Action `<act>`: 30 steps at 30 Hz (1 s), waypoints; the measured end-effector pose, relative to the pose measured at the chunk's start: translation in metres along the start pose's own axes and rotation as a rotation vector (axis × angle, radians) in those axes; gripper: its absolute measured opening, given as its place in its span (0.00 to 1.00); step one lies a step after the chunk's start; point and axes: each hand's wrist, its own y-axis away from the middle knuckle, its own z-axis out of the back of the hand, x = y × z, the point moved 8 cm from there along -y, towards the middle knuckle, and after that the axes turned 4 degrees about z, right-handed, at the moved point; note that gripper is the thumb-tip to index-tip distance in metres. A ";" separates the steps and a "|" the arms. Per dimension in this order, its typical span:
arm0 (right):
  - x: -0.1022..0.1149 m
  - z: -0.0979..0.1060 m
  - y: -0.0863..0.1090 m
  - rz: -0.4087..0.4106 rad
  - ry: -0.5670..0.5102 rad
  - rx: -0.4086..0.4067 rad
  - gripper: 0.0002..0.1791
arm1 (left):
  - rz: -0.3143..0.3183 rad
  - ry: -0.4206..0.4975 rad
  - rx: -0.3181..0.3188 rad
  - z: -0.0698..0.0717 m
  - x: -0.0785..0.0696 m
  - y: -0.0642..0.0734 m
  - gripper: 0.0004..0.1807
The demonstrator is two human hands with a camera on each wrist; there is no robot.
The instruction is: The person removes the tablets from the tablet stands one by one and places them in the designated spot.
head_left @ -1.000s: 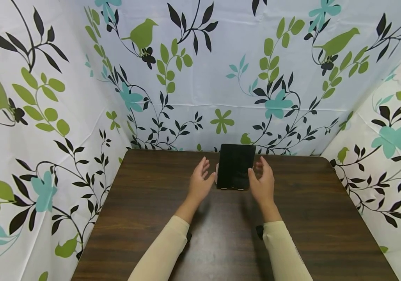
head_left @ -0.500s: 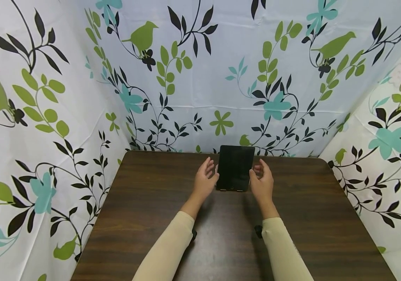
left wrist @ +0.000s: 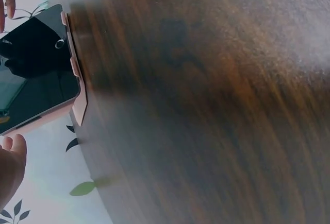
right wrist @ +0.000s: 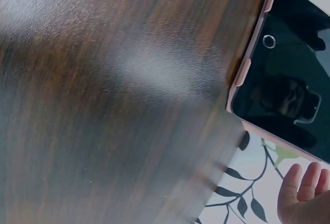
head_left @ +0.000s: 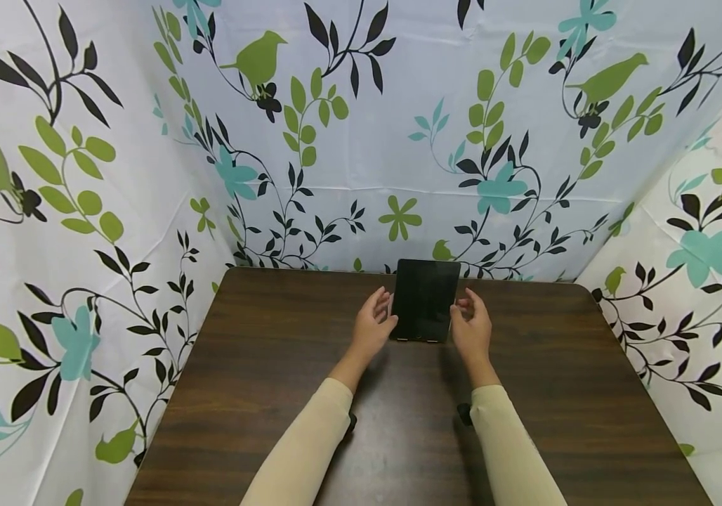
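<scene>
A black-screened tablet [head_left: 424, 301] stands propped, leaning back, near the table's far edge. Its pink case [right wrist: 244, 73] shows along the lower rim in both wrist views. At the tablet's left side is my left hand [head_left: 370, 329], fingers relaxed and slightly bent, thumb close to the lower left edge. My right hand [head_left: 471, 330] sits at the opposite side in a similar pose. In the wrist views, the left fingers [left wrist: 18, 147] and right fingers [right wrist: 311, 180] come very close to the case edges; whether they touch is hard to tell. The tablet's back is hidden.
Beneath everything lies a dark brown wood-grain table [head_left: 253, 393] with rounded far corners. A white curtain [head_left: 367, 161] printed with birds, leaves and flowers hangs behind the table and along both sides. Small black devices sit at the left wrist [head_left: 352, 423] and right wrist [head_left: 465, 414].
My left hand has moved right, nearer the tablet's left edge. My right hand has shifted only slightly. The tablet stays where it was.
</scene>
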 end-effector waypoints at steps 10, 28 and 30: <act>-0.013 0.000 -0.002 -0.022 -0.004 -0.024 0.27 | 0.028 0.015 0.036 -0.005 0.010 0.001 0.37; -0.020 -0.008 0.004 -0.034 -0.102 0.021 0.22 | 0.060 0.008 0.032 -0.008 0.019 0.000 0.35; -0.022 -0.009 0.004 -0.035 -0.121 0.022 0.22 | 0.061 0.006 0.032 -0.008 0.018 0.000 0.34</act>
